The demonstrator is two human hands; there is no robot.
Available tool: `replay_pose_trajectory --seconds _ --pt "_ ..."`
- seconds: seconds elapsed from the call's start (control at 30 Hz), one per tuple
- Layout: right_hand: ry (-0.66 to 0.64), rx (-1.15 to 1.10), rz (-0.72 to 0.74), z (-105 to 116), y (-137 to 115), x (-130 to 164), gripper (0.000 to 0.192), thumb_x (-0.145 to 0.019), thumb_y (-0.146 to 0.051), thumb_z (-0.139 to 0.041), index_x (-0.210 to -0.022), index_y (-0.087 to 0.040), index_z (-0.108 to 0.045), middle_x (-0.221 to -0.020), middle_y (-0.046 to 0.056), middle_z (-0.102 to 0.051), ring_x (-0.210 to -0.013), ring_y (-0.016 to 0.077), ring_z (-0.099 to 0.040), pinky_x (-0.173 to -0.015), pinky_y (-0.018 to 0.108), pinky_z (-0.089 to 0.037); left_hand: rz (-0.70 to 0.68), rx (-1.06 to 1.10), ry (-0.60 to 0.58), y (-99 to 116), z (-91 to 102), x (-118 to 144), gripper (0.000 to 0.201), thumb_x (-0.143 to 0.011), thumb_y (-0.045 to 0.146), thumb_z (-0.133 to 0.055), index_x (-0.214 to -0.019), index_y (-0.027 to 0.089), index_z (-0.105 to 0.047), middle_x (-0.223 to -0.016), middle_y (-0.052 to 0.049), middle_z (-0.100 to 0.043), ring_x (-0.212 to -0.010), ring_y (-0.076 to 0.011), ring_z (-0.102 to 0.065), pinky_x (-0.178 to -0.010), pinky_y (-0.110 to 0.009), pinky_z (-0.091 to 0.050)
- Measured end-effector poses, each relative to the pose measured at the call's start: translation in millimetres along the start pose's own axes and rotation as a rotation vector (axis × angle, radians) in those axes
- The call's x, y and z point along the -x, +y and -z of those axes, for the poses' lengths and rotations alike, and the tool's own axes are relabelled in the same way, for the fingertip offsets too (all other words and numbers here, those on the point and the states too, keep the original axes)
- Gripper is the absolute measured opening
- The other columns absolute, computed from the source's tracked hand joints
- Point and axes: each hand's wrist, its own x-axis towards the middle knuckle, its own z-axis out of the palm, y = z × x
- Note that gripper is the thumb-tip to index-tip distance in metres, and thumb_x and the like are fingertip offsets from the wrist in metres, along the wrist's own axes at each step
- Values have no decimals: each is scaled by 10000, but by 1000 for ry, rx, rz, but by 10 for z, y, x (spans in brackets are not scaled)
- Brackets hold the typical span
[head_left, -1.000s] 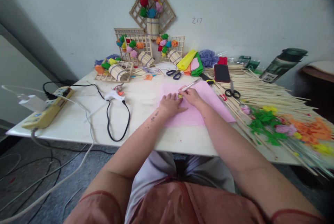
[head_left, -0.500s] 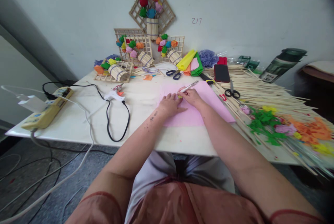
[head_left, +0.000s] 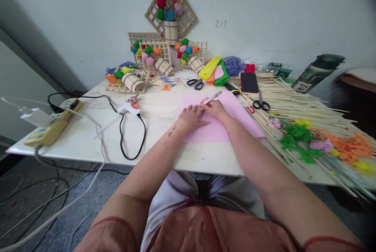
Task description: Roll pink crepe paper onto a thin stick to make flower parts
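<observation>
A pink paper sheet (head_left: 235, 115) lies flat on the white table (head_left: 88, 134) in front of me. My left hand (head_left: 190, 117) rests palm down on the sheet's left part, fingers spread, pressing a small yellow piece (head_left: 202, 107) against it. My right hand (head_left: 216, 108) holds a white pen (head_left: 213, 96) with its tip down at that yellow piece, right beside my left fingertips. Both hands touch the sheet.
A glue gun (head_left: 127, 106) with a black cord and a power strip (head_left: 49, 125) lie left. Scissors (head_left: 196, 83), folded coloured paper (head_left: 216, 71), a dark phone (head_left: 249, 82) and stick-frame flower crafts (head_left: 152, 58) stand behind. Bamboo sticks (head_left: 296, 103), second scissors (head_left: 261, 105) and paper flowers (head_left: 323, 144) fill the right.
Almost nothing differs. The pen in my right hand has shifted very slightly by the yellow piece; my left hand stays pressed on the pink sheet.
</observation>
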Motion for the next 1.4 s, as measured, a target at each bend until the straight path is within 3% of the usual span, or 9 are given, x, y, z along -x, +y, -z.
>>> replay_pose_trajectory --seconds 0.3,0.5,0.73,1.03,1.23,1.4 --pt "152 2 -99 51 -23 45 266 -805 -392 -518 -865 -187 -676 -810 47 -715 -768 161 -657 -706 242 -472 -14 -27 25 -30 -18 -4 730 -833 689 -251 -1400 233 -309 -1451 -105 -299 -1308 -307 -268 -1037 -446 -251" --pt "99 175 -137 94 -80 79 283 -798 -423 -518 -913 -230 -691 -802 30 -720 -771 166 -658 -697 242 -456 -11 -53 33 -38 -7 3 726 -828 697 -242 -1394 249 -318 -1437 -95 -326 -1309 -314 -253 -1039 -495 -221" --pt "62 366 -56 98 -90 92 339 -828 -470 -457 -910 -249 -701 -868 39 -713 -808 179 -645 -686 253 -436 -7 -61 12 -38 23 4 749 -823 706 -236 -1411 246 -281 -1447 -83 -313 -1326 -306 -219 -1061 -499 -170" --pt "50 458 -114 89 -131 94 402 -836 -500 -428 -957 -222 -691 -869 73 -710 -812 190 -643 -690 261 -431 -14 -49 35 -65 0 -10 766 -799 734 -238 -1406 270 -289 -1438 -73 -333 -1310 -310 -252 -1048 -511 -193" --pt "71 416 -128 80 -140 101 384 -826 -496 -447 -944 -223 -691 -855 65 -714 -824 195 -650 -696 263 -442 -21 -39 24 -86 -6 -27 771 -793 740 -241 -1403 271 -298 -1443 -70 -324 -1307 -311 -256 -1049 -487 -205" --pt "170 188 -204 85 -124 83 339 -814 -468 -484 -901 -214 -690 -833 42 -720 -795 170 -660 -707 246 -458 -31 -53 29 -82 -2 -31 749 -799 733 -250 -1387 276 -336 -1446 -72 -318 -1297 -316 -272 -1046 -478 -210"
